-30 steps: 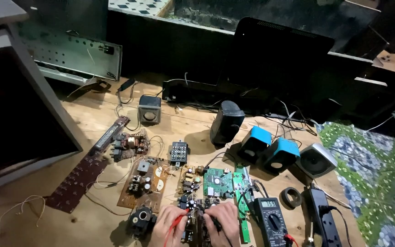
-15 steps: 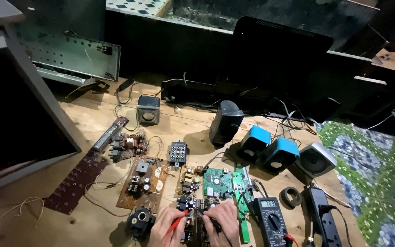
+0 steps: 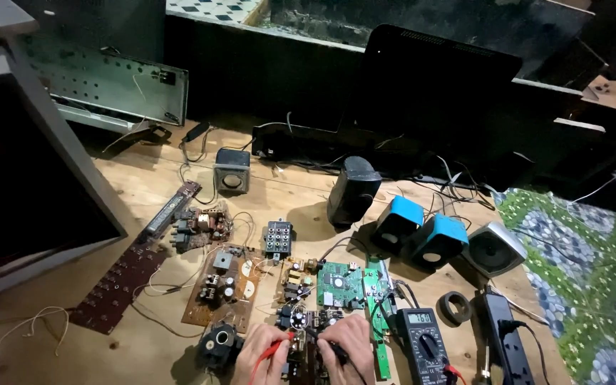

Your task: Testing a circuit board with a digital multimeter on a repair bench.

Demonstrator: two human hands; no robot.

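At the bottom edge of the head view, my left hand [image 3: 259,353] grips a red test probe [image 3: 276,348] and my right hand [image 3: 351,347] grips a black test probe [image 3: 322,341]. Both tips rest on a small dark circuit board [image 3: 306,334] crowded with capacitors between the hands. A black multimeter [image 3: 423,344] with a lit display lies just right of my right hand. A green circuit board [image 3: 341,284] and a narrow green strip board [image 3: 377,314] sit just beyond and beside my right hand.
A brown board [image 3: 222,284], a long dark strip board [image 3: 124,284], a connector block [image 3: 278,239], a round black part [image 3: 219,344], two blue speakers [image 3: 422,232], a black speaker [image 3: 353,190], a silver speaker [image 3: 495,248], a power strip [image 3: 504,341] and a large grey cabinet [image 3: 30,142] crowd the wooden bench.
The view has shifted slightly. Both hands stay on the small board with the probes, with only tiny movement.
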